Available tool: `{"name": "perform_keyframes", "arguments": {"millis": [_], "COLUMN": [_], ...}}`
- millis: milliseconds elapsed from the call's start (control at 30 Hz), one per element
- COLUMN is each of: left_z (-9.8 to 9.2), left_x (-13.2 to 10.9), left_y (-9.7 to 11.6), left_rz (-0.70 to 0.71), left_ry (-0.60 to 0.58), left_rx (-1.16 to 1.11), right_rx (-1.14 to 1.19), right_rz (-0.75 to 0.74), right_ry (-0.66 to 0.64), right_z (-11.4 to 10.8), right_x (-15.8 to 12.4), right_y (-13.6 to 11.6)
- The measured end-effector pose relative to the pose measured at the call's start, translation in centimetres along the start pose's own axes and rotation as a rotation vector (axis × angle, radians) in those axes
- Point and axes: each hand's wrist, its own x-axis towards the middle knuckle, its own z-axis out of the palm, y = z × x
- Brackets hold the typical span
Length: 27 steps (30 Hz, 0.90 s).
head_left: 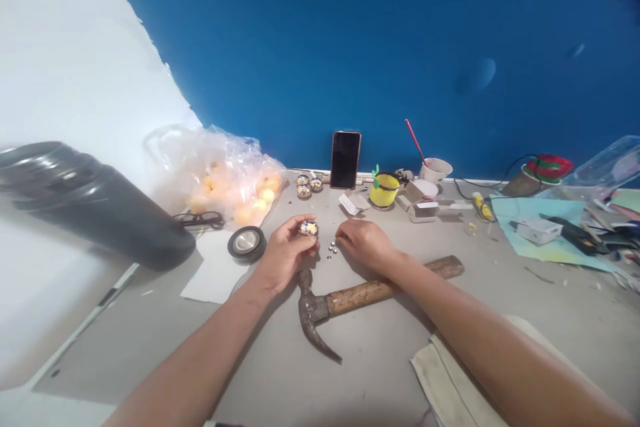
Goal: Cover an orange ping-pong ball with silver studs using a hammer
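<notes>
My left hand [285, 250] is closed around a small round ball studded with shiny metallic and yellow pieces [309, 228], held between thumb and fingers just above the table. Just right of it, several tiny silver pieces [333, 249] lie loose on the table. My right hand [367, 245] rests beside them, its fingers curled together and pointing toward them; whatever its fingertips may hold is hidden. A claw hammer [355, 297] with a wooden handle lies in front of both hands, partly under my right forearm. Behind my left hand sit several similar studded balls [305, 187].
At left stand a large dark bottle [100, 207], its round lid [247, 243] and a plastic bag of orange fruit [235, 180]. A phone [345, 160] leans on the blue wall. Toward the right are a yellow pot [384, 189], a paper cup [436, 169] and a folded cloth [457, 380].
</notes>
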Motion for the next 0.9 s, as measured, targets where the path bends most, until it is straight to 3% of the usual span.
{"name": "perform_keyframes", "arguments": {"millis": [167, 333, 533, 900], "left_z": [-0.2, 0.0, 0.4, 0.7], "left_x": [-0.2, -0.5, -0.8, -1.2], "left_y": [-0.1, 0.2, 0.4, 0.9], "left_rz": [-0.015, -0.029, -0.012, 0.058], "left_ry": [-0.063, -0.097, -0.061, -0.005], "left_rx": [0.052, 0.065, 0.054, 0.331], "right_rx": [0.346, 0.622, 0.82, 1.418], "right_rz": [0.089, 0.214, 0.319, 0.413], "right_ry": [0.074, 0.02, 0.013, 0.057], "right_z": [-0.8, -1.0, -1.0, -0.5], "right_x": [-0.4, -0.2, -0.3, 0.0], "right_y": [0.1, 0.3, 0.8, 1.3]}}
